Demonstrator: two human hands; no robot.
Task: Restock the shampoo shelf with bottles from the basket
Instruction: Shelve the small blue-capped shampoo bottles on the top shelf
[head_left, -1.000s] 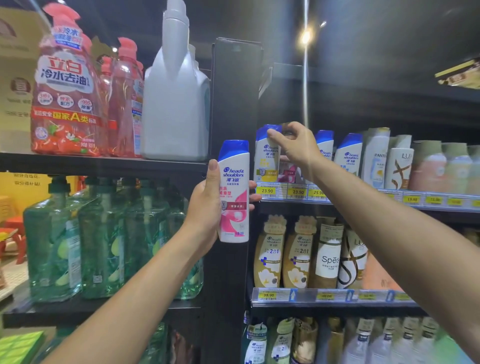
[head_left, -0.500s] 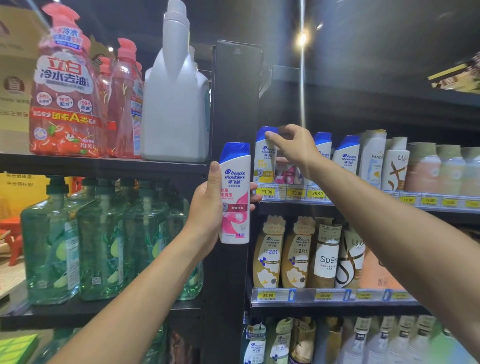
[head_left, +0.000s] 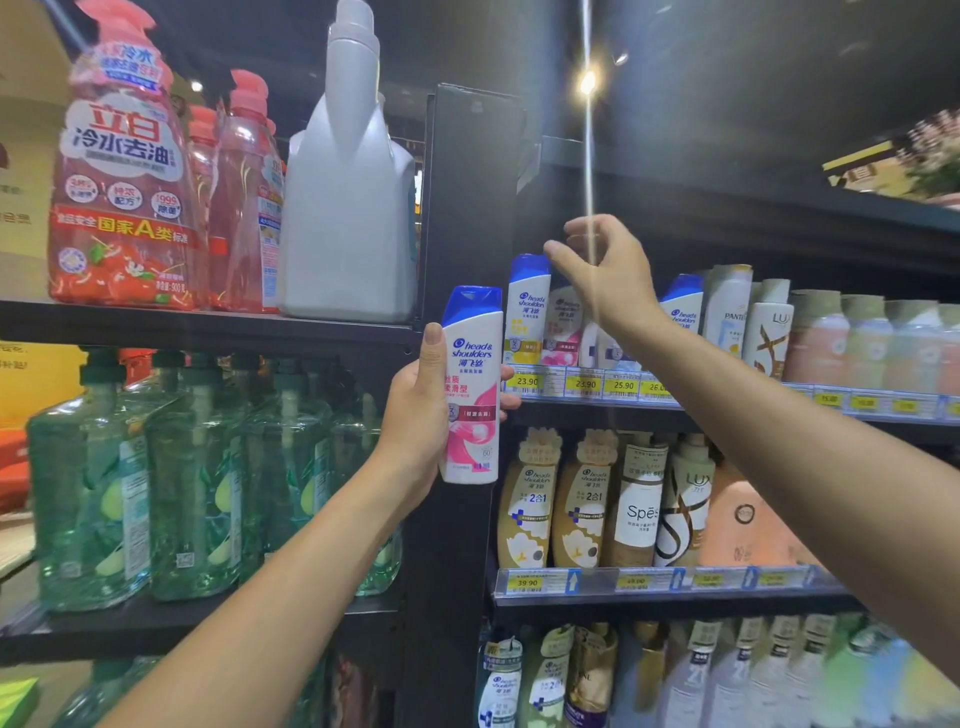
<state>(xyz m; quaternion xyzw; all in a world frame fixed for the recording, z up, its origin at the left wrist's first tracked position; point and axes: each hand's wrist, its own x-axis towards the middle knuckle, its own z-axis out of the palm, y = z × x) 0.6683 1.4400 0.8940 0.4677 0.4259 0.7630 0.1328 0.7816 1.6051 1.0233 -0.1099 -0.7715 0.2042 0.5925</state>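
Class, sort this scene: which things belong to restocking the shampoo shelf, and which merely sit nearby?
Job: left hand, held Head & Shoulders bottle, right hand, shampoo shelf, shelved blue-capped bottles.
Nearby: red dish-soap bottles, white jug, green pump bottles.

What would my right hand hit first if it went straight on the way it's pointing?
Probably the blue-capped bottle at the row's left end; your right hand points at its cap, though depth is unclear.
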